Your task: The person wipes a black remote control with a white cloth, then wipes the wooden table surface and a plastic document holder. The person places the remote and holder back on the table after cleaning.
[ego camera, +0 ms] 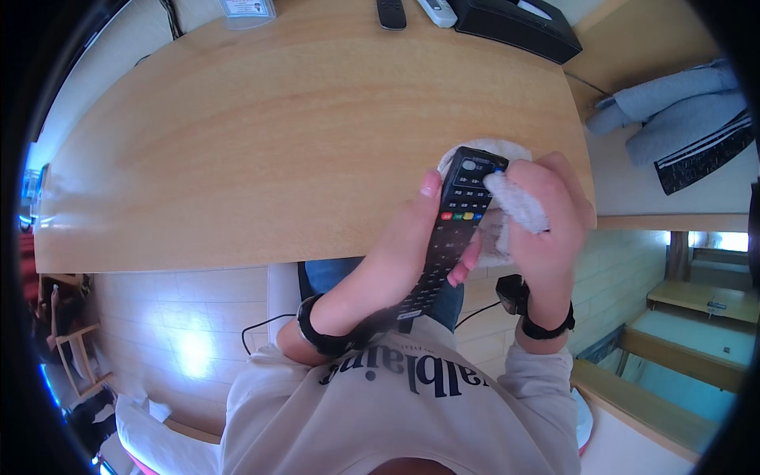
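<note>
A long black remote control (454,231) with rows of small buttons and a row of coloured ones is held tilted above the table's front edge. My left hand (409,243) grips it, thumb along its left side and fingertips showing past its right side. My right hand (549,208) is closed on a white cloth (516,202). Part of the cloth is pinched against the remote's upper right edge, and more of it shows behind the remote's top end and below my right hand. The remote's underside is hidden.
On the wooden table (267,136), a second black remote (391,13), a white remote (438,10) and a black tissue box (516,27) stand at the far edge, with a clear plastic holder (249,15) farther left. Folded grey clothing (683,113) lies at the right.
</note>
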Motion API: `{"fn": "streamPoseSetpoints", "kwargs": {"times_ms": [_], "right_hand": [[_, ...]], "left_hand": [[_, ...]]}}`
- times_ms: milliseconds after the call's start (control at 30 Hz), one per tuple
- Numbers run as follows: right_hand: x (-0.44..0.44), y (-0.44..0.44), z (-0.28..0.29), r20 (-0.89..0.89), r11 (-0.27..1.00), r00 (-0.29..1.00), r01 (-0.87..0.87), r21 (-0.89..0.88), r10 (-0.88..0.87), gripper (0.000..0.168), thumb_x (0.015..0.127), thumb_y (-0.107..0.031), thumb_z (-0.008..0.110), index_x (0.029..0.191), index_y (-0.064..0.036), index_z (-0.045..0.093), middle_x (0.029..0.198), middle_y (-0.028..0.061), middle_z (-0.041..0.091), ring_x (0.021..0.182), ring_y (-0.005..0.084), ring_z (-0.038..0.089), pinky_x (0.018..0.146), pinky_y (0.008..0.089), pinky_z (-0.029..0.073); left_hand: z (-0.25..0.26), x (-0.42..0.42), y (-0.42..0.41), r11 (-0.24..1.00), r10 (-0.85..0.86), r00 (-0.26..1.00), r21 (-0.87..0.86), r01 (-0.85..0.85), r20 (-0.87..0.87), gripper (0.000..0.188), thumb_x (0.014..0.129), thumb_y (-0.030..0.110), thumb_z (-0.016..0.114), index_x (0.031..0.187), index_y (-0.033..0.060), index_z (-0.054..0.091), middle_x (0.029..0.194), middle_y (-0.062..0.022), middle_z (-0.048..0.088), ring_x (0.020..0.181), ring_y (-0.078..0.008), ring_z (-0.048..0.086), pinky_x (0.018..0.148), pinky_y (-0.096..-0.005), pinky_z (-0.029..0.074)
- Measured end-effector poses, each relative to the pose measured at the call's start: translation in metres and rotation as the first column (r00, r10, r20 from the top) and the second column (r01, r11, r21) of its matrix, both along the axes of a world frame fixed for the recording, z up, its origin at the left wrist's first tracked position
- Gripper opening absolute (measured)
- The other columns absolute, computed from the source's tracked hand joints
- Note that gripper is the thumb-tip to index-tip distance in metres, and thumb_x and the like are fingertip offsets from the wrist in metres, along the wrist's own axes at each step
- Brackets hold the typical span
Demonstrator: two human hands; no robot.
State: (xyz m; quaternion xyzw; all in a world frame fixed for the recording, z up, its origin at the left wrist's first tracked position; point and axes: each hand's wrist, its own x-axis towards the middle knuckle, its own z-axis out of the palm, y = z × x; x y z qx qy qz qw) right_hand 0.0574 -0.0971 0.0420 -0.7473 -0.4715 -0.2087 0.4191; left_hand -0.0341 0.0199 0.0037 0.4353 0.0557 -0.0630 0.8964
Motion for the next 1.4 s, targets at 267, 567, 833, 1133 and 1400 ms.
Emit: {"fn": "streamPoseSetpoints", "kwargs": {"times_ms": [267,567,833,1133,1400], "right_hand": [[0.009,-0.019,0.008,-0.157,0.989,0.978,0.142,0.039,-0.134,0.028,0.062,0.011,0.059,0.086,-0.003,0.06,0.076,0.0087,0.057,0.068,0.0196,0.057,0.062,0.0261,0.045],[0.013,-0.009,0.015,-0.401,0.986,0.912,-0.137,-0.099,0.086,0.032,0.061,0.008,0.053,0.089,-0.004,0.062,0.076,0.0087,0.059,0.069,0.0231,0.056,0.061,0.0283,0.044],[0.014,-0.014,0.013,-0.367,0.982,0.927,-0.137,-0.131,0.08,0.026,0.063,0.005,0.055,0.087,-0.003,0.062,0.073,0.0103,0.057,0.065,0.0248,0.056,0.058,0.0294,0.043],[0.022,-0.017,0.009,-0.375,0.999,0.926,0.036,-0.015,-0.039,0.013,0.072,-0.001,0.063,0.084,-0.004,0.061,0.071,0.0097,0.058,0.063,0.0203,0.059,0.057,0.0266,0.044],[0.008,-0.011,0.018,-0.476,0.986,0.874,-0.151,-0.076,0.097,0.023,0.066,0.011,0.059,0.084,-0.001,0.05,0.082,0.0039,0.05,0.078,0.0104,0.051,0.072,0.021,0.041]], "left_hand": [[0.005,0.003,0.002,0.989,0.011,0.998,-0.147,-0.002,0.062,0.062,0.093,0.053,0.012,0.098,0.0037,0.048,0.061,-0.0065,0.053,0.049,-0.0122,0.049,0.046,-0.0232,0.041],[-0.001,0.003,0.0,0.988,-0.018,0.999,0.154,0.012,0.038,0.066,0.093,0.052,0.011,0.098,0.0004,0.051,0.062,-0.0063,0.054,0.05,-0.012,0.051,0.046,-0.0226,0.041],[0.003,0.004,-0.003,0.99,-0.036,0.999,0.133,0.036,-0.003,0.061,0.094,0.051,0.015,0.085,0.0023,0.051,0.059,-0.0047,0.051,0.051,-0.0111,0.049,0.049,-0.0232,0.041],[0.004,0.002,-0.003,0.995,-0.098,0.995,0.012,0.098,-0.031,0.062,0.094,0.051,0.016,0.097,0.0018,0.053,0.059,-0.0055,0.053,0.049,-0.0108,0.05,0.046,-0.0227,0.041],[-0.001,0.002,-0.006,0.995,-0.083,0.997,0.06,0.082,0.003,0.064,0.094,0.05,0.012,0.094,0.0009,0.052,0.058,-0.0053,0.054,0.048,-0.0113,0.051,0.046,-0.0223,0.043]]}}
